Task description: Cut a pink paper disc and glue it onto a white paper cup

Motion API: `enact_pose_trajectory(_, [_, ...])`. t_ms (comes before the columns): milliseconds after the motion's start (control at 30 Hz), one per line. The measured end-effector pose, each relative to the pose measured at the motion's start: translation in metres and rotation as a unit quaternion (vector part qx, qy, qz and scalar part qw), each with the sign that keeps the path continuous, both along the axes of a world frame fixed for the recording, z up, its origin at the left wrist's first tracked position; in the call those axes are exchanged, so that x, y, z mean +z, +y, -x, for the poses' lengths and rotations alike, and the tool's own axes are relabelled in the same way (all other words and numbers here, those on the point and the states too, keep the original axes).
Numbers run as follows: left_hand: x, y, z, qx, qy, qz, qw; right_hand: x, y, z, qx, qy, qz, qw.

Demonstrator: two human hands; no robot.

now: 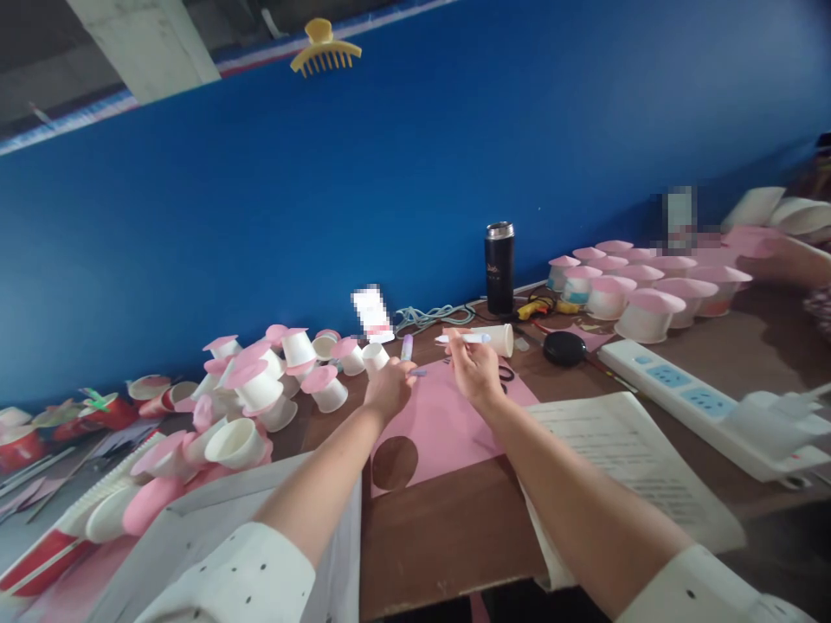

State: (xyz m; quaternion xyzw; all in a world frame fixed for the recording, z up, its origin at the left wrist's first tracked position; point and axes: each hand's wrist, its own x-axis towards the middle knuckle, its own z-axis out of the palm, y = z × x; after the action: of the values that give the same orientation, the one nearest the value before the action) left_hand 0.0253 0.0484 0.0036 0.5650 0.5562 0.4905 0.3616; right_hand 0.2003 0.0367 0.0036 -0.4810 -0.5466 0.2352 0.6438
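Note:
My right hand (pixel 476 370) is closed around a white marker pen (pixel 477 338), which lies almost level above a pink paper sheet (pixel 447 415). My left hand (pixel 389 388) rests at the sheet's left edge, its fingers pinched on a small purple cap-like piece (pixel 419 373). Just behind it is a purple-and-white tube (pixel 407 348). A round hole is cut in the near left corner of the sheet, showing brown table. Scissors with black handles (pixel 507 375) lie partly hidden behind my right wrist. A white paper cup (pixel 501 340) lies on its side behind my right hand.
At left, white cups with pink discs (pixel 256 385) stand in a heap; more stand in rows (pixel 649 313) at right, near another person's arm (pixel 802 262). A black tumbler (pixel 499 268), a phone (pixel 372 313), a power strip (pixel 681 389) and printed sheets (pixel 610 459) surround the workspace.

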Motion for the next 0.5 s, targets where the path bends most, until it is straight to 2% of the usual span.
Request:
enact_pose_trajectory(133, [0.001, 0.007, -0.025, -0.026, 0.066, -0.029, 0.997, 0.004, -0.004, 0.0, -0.004, -0.021, 0.029, 0.999])
enact_pose_trajectory(233, [0.007, 0.012, -0.028, -0.042, 0.128, -0.056, 0.989, 0.007, -0.008, 0.001, -0.001, -0.072, 0.042, 0.997])
enact_pose_trajectory(333, [0.015, 0.008, -0.018, -0.049, 0.178, -0.071, 0.98, 0.008, -0.011, 0.002, 0.011, -0.108, 0.047, 0.993])
enact_pose_trajectory(400, [0.017, -0.004, -0.005, -0.046, 0.222, -0.077, 0.971, 0.009, -0.011, 0.002, 0.016, -0.108, 0.05, 0.993])
enact_pose_trajectory(467, [0.014, -0.021, 0.009, -0.04, 0.36, -0.087, 0.928, 0.009, -0.012, 0.002, 0.021, -0.102, 0.059, 0.993])
enact_pose_trajectory(500, [0.011, -0.03, 0.016, -0.032, 0.401, -0.091, 0.911, 0.009, -0.012, 0.003, 0.025, -0.099, 0.064, 0.993])
